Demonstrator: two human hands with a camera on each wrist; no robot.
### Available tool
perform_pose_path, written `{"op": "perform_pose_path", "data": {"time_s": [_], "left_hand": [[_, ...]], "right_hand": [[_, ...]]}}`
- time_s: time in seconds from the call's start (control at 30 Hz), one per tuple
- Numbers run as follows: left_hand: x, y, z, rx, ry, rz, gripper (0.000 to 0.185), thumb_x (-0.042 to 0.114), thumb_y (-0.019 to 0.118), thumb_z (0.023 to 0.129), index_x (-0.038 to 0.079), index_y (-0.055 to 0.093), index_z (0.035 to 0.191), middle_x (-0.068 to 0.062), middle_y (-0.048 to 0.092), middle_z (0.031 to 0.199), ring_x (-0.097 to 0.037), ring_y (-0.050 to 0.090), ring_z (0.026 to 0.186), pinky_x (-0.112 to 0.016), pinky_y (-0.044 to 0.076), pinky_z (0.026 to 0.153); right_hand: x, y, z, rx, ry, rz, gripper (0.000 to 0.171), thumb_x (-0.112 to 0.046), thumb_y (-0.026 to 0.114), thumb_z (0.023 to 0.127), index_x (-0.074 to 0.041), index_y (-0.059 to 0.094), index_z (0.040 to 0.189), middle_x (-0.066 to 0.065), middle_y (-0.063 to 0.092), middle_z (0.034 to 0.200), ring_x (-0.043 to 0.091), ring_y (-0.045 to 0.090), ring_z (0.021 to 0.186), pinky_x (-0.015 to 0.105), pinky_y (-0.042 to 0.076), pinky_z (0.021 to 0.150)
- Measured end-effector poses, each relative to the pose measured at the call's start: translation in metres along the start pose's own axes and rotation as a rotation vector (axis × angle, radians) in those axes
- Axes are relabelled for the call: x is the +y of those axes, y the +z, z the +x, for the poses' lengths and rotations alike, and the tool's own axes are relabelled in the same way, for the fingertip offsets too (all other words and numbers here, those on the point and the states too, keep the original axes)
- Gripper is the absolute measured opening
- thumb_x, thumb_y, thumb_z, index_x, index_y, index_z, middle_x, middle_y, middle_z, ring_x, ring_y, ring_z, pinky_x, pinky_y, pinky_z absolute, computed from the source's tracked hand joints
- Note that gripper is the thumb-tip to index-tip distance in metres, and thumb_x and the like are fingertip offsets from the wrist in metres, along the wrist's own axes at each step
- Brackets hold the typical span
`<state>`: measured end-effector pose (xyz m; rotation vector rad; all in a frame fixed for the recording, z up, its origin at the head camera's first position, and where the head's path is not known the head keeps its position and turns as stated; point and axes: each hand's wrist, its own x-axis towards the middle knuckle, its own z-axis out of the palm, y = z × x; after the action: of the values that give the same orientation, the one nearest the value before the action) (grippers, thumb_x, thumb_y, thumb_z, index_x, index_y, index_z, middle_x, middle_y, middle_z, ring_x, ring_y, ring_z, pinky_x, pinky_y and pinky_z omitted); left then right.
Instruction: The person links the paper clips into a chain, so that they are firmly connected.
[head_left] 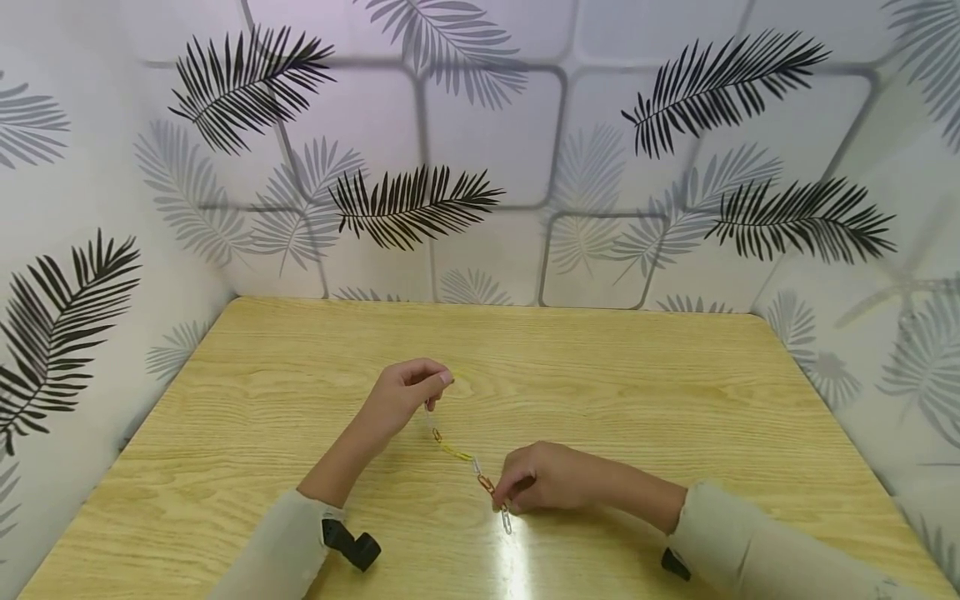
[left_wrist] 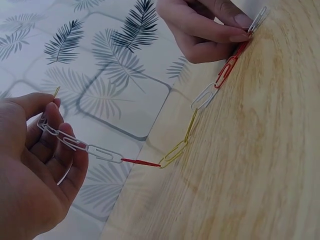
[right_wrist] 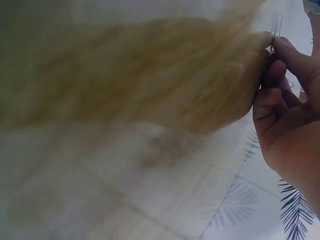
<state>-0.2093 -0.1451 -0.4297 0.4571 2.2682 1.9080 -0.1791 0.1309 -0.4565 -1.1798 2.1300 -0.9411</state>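
A chain of linked paper clips (head_left: 456,451) in white, red or orange, and yellow hangs in a shallow curve between the two hands. My left hand (head_left: 401,390) is raised and pinches its upper end; in the left wrist view, white clips (left_wrist: 104,153) run across the curled fingers and a yellow clip tip (left_wrist: 56,92) pokes out above the thumb. Lower down and closer, my right hand (head_left: 546,477) pinches the other end near the tabletop. A white clip (head_left: 506,522) sticks out past its fingertips. The right wrist view is mostly blurred, with the hand (right_wrist: 292,115) at its edge.
The wood-grain table (head_left: 637,375) reaches back to a pale wall (head_left: 487,125) with a leaf pattern. Similar walls stand at the left and right. Black camera mounts (head_left: 352,546) sit at the wrists.
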Motion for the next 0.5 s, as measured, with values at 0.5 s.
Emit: {"op": "perform_pose_path", "data": {"time_s": [0.5], "left_hand": [[-0.005, 0.008, 0.002, -0.02, -0.001, -0.014, 0.022, 0.024, 0.063, 0.101, 0.005, 0.07, 0.106, -0.012, 0.057, 0.08, -0.026, 0.051, 0.07, -0.043, 0.042, 0.066]], "right_hand": [[-0.013, 0.005, 0.0, 0.025, 0.063, -0.174, 0.006, -0.016, 0.067, 0.097, -0.021, 0.07, 0.099, -0.014, 0.061, 0.101, -0.004, 0.056, 0.087, 0.017, 0.051, 0.081]]}}
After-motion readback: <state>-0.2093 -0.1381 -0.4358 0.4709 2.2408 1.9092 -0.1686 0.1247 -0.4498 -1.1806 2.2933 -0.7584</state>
